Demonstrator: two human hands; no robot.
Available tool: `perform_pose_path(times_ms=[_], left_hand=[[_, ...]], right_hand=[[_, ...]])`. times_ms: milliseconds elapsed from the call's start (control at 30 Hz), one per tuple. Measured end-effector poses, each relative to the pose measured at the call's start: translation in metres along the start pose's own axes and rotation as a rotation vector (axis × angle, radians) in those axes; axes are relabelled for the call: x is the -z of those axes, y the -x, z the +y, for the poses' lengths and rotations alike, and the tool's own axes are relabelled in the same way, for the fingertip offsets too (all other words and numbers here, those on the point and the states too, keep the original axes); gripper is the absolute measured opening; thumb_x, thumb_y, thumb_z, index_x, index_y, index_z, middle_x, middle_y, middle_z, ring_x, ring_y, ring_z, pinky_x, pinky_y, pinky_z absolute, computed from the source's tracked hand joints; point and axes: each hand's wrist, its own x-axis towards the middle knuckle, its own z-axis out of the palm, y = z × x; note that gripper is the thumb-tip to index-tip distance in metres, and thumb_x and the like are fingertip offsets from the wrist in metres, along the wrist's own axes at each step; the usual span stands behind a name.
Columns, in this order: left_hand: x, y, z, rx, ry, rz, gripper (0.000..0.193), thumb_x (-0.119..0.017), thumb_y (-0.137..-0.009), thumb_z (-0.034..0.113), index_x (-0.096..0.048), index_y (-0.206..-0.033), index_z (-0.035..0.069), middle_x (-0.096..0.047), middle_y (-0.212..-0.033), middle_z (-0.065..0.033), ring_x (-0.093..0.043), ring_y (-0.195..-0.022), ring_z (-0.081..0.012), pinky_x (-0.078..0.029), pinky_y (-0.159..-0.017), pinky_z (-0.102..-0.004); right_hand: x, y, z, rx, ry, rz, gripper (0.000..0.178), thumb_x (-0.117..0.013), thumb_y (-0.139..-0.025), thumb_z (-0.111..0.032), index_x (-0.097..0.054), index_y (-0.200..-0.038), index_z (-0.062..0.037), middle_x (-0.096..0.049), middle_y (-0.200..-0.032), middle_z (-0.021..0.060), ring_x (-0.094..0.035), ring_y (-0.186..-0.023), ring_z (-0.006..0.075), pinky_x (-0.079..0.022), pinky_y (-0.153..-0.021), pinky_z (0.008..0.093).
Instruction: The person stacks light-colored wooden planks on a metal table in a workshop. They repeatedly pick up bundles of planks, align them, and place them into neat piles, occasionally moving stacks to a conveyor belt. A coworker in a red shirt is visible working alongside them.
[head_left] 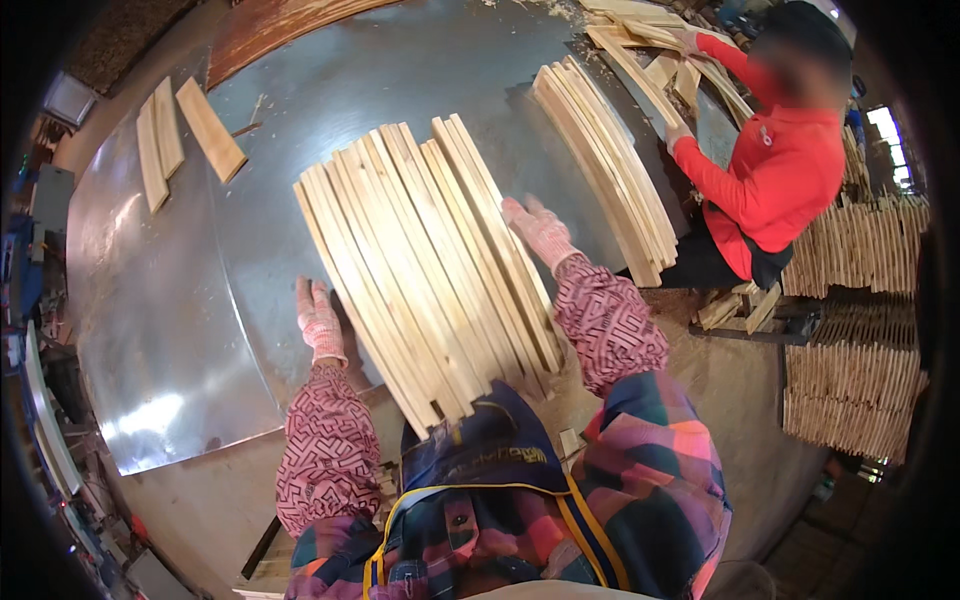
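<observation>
A row of long pale wooden slats (405,270) stands packed side by side on the metal table, its near ends reaching my blue apron (485,445). Two slats at the right, beside a narrow gap, lean slightly apart from the others. My left hand (320,322), in a pinkish work glove, is held a little off the left side of the row with its fingers stretched out. On the opposite side, my right hand (541,232), gloved alike, has its fingers extended at the outermost slat; whether they touch it I cannot tell. Neither hand holds anything.
Another row of slats (605,170) lies to the right on the metal table (250,330). Loose boards (210,130) rest at the far left. A person in a red top (775,170) handles wood strips at the far right. Tall slat stacks (855,370) stand beyond.
</observation>
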Motion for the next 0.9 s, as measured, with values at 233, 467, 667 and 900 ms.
perform_pose_path(times_ms=[233,467,667,900], left_hand=[[-0.064,0.012,0.075,0.5,0.408,-0.093,0.08,-0.067,-0.089,0.049,-0.039,-0.149,0.005,-0.054,-0.137,-0.0182,-0.062,-0.116,-0.031,-0.054,-0.094,-0.0419],[-0.059,0.027,0.117,0.399,0.593,-0.326,0.087,-0.073,-0.081,0.049,-0.04,-0.147,0.003,-0.062,-0.121,-0.012,-0.066,-0.099,-0.0262,-0.057,-0.085,-0.0405],[-0.015,0.023,0.277,-0.082,0.581,-0.333,0.071,-0.063,-0.084,0.033,-0.041,-0.145,0.003,-0.058,-0.127,-0.0136,-0.063,-0.112,-0.0277,-0.057,-0.093,-0.0406],[0.05,-0.021,0.403,-0.588,0.327,-0.261,0.079,-0.07,-0.088,0.032,-0.034,-0.153,0.004,-0.065,-0.097,-0.0026,-0.059,-0.083,-0.0089,-0.051,-0.077,-0.027]], right_hand=[[-0.016,-0.02,-0.072,0.009,0.092,-0.249,0.102,-0.06,-0.077,-0.082,-0.063,-0.126,0.0075,-0.061,-0.132,0.0296,-0.059,-0.126,0.0361,-0.046,-0.103,0.0419],[-0.019,-0.017,-0.071,0.086,0.147,0.043,0.094,-0.067,-0.075,-0.079,-0.068,-0.115,0.0061,-0.07,-0.113,0.0236,-0.067,-0.108,0.0368,-0.051,-0.094,0.0436],[0.027,0.02,-0.137,0.721,-0.306,0.251,0.072,-0.072,-0.081,-0.066,-0.072,-0.11,-0.0004,-0.074,-0.105,0.0155,-0.071,-0.094,0.0314,-0.055,-0.08,0.0357],[0.1,0.046,-0.216,0.935,-0.507,0.34,0.043,-0.067,-0.097,-0.04,-0.071,-0.121,-0.0048,-0.076,-0.106,0.0068,-0.069,-0.084,0.0143,-0.056,-0.072,0.0285]])
